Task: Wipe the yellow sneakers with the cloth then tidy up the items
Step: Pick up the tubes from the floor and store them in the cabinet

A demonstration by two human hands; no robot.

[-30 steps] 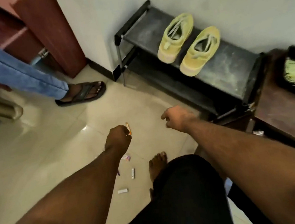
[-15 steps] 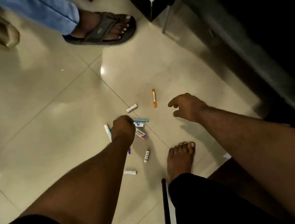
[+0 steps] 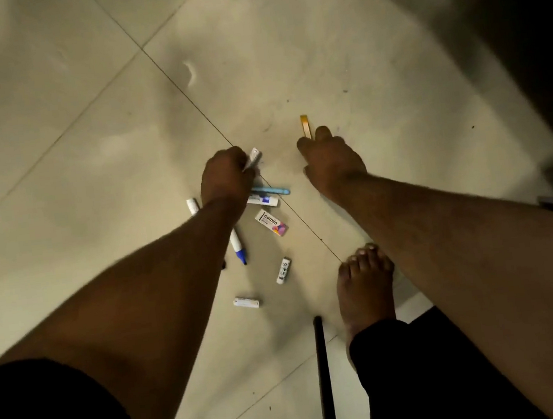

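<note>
We look straight down at a pale tiled floor (image 3: 65,95), both bare arms reaching toward the middle of the frame. Our left hand (image 3: 226,177) sits just left of centre, fingers curled round a white marker (image 3: 252,158) whose tip pokes out at the hand's upper right. Our right hand (image 3: 329,160) is just right of centre, fingertips down at the lower end of an orange stick (image 3: 305,126); whether they pinch it or only touch it, we cannot tell.

Below the left hand lies the scatter of items. A light blue pen (image 3: 271,190) lies crosswise, a white tube (image 3: 263,199) touching just under it. Lower sits a small white box (image 3: 271,223) with "camlin" printed on it, pink at one end. A blue-capped marker (image 3: 236,245) slants out from under the left forearm. Another white piece (image 3: 192,205) shows left of the wrist. Lower still, a small labelled cylinder (image 3: 283,270), print too small to read, and a white cap (image 3: 246,303).

Our bare foot (image 3: 363,289) stands at lower right of centre.
</note>
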